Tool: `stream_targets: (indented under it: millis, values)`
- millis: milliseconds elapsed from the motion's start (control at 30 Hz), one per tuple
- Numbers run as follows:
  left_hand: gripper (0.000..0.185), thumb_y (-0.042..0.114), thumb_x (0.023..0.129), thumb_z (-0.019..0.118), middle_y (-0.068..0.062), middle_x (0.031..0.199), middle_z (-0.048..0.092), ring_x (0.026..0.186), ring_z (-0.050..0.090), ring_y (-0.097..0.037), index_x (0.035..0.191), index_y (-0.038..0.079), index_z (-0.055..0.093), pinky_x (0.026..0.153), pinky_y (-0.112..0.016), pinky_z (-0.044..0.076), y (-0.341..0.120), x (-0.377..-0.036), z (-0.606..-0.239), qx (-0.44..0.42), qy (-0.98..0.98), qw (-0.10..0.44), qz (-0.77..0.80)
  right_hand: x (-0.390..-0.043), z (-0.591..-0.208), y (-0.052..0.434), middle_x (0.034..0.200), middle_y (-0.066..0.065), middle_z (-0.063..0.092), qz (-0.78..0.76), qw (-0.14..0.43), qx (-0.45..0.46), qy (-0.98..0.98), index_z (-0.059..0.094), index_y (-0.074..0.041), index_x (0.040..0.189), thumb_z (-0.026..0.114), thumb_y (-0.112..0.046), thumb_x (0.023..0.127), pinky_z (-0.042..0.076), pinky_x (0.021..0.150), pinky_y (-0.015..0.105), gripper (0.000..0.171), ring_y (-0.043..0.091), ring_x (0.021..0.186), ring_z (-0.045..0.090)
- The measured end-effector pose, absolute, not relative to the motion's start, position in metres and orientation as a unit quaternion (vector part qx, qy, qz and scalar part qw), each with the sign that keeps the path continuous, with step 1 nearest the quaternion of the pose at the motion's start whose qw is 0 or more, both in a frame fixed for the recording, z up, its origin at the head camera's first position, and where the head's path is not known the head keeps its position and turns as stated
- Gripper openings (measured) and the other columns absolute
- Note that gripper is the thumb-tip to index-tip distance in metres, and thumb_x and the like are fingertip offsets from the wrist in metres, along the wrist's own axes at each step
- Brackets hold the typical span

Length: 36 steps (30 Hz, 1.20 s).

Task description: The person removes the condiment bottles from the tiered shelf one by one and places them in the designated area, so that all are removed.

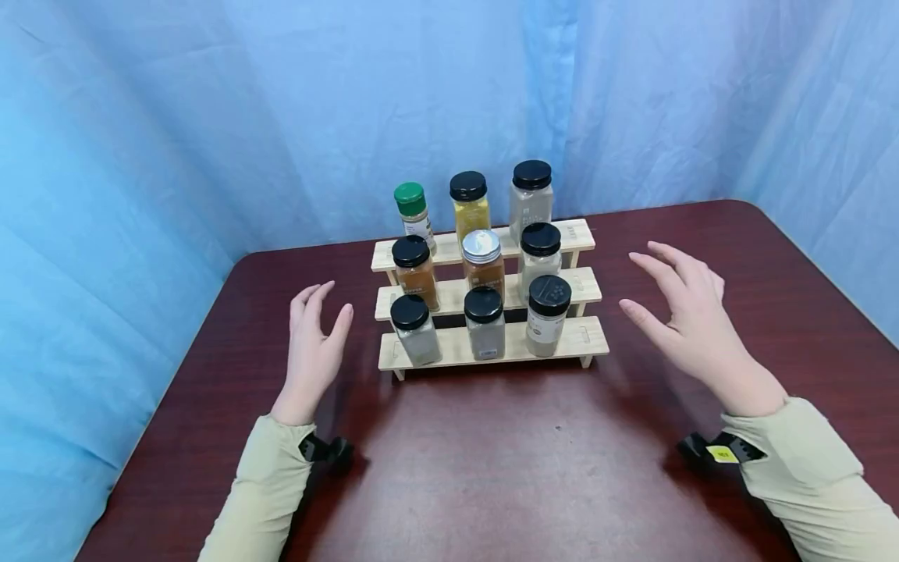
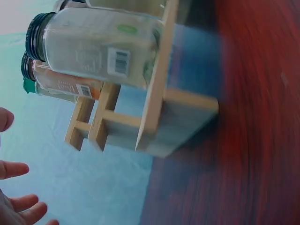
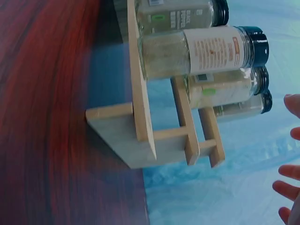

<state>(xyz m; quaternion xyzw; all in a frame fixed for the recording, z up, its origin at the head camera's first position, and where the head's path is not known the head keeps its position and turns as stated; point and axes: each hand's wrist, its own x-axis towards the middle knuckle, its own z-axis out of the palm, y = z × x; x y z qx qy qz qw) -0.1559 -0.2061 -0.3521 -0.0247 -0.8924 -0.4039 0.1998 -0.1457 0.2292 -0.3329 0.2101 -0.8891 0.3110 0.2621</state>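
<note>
A three-tier pale wooden rack [image 1: 449, 353] stands on the dark red table, with three spice jars on each tier. Left of the rack my left hand [image 1: 314, 347] is held with fingers spread and nothing in it. My right hand [image 1: 691, 324] is at the rack's right side, fingers apart, also holding nothing. Nearest the left hand is a black-lidded jar of pale grey powder [image 1: 419, 343]; the left wrist view shows its barcode label. Nearest the right hand is a round, white-labelled shaker [image 1: 545, 328] with a black lid. A silver-lidded jar [image 1: 483, 269] sits mid-rack.
On the top tier are a green-capped bottle [image 1: 414, 211], a jar of yellow powder [image 1: 470, 207] and a tall black-lidded jar [image 1: 531, 199]. Blue curtains [image 1: 393, 101] hang behind and beside the table [image 1: 477, 468]. Black wrist cameras sit at both sleeves.
</note>
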Motion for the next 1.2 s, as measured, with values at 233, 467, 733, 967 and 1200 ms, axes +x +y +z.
stream_targets:
  millis: [233, 467, 733, 967, 1200]
  values:
    - [0.047, 0.026, 0.098, 0.052, -0.019, 0.139, 0.041, 0.128, 0.043, -0.032, 0.139, 0.006, 0.044, 0.104, -0.047, 0.035, -0.195, -0.169, -0.354, 0.041, -0.828, 0.106, -0.548, -0.148, -0.333, 0.215, 0.137, 0.023, 0.041, 0.338, 0.255, 0.244, -0.872, 0.051, -0.003, 0.131, 0.067, -0.017, 0.087, 0.02, 0.094, 0.058, 0.049, 0.041, 0.126, 0.035]
    - [0.046, 0.016, 0.097, 0.054, -0.021, 0.135, 0.044, 0.124, 0.046, -0.03, 0.14, 0.004, 0.041, 0.103, -0.046, 0.038, -0.181, -0.18, -0.361, 0.077, -0.757, 0.057, -0.646, -0.151, -0.336, 0.199, 0.135, 0.022, 0.044, 0.348, 0.259, 0.295, -0.851, 0.052, -0.002, 0.129, 0.067, -0.023, 0.087, 0.025, 0.09, 0.055, 0.049, 0.039, 0.122, 0.04]
    - [0.044, 0.012, 0.098, 0.052, -0.014, 0.128, 0.048, 0.101, 0.054, -0.012, 0.141, 0.007, 0.043, 0.094, -0.035, 0.044, -0.17, -0.189, -0.372, 0.122, -0.692, 0.013, -0.711, -0.152, -0.341, 0.183, 0.129, 0.021, 0.047, 0.348, 0.269, 0.329, -0.836, 0.055, -0.004, 0.128, 0.058, -0.046, 0.091, 0.031, 0.094, 0.018, 0.056, 0.031, 0.113, 0.047]
    - [0.044, 0.007, 0.097, 0.052, 0.0, 0.1, 0.052, 0.074, 0.056, 0.001, 0.14, 0.005, 0.044, 0.068, -0.018, 0.046, -0.165, -0.19, -0.381, 0.133, -0.666, 0.017, -0.734, -0.151, -0.349, 0.175, 0.124, 0.019, 0.048, 0.356, 0.266, 0.333, -0.831, 0.058, -0.004, 0.125, 0.073, -0.024, 0.084, 0.033, 0.085, 0.017, 0.047, 0.024, 0.106, 0.049]
    - [0.045, 0.006, 0.098, 0.049, 0.004, 0.096, 0.052, 0.077, 0.057, 0.001, 0.143, 0.006, 0.04, 0.07, -0.02, 0.046, -0.166, -0.192, -0.383, 0.12, -0.634, 0.007, -0.764, -0.154, -0.351, 0.169, 0.122, 0.02, 0.049, 0.369, 0.279, 0.342, -0.818, 0.061, -0.003, 0.12, 0.068, -0.036, 0.087, 0.031, 0.093, 0.012, 0.047, 0.027, 0.106, 0.05]
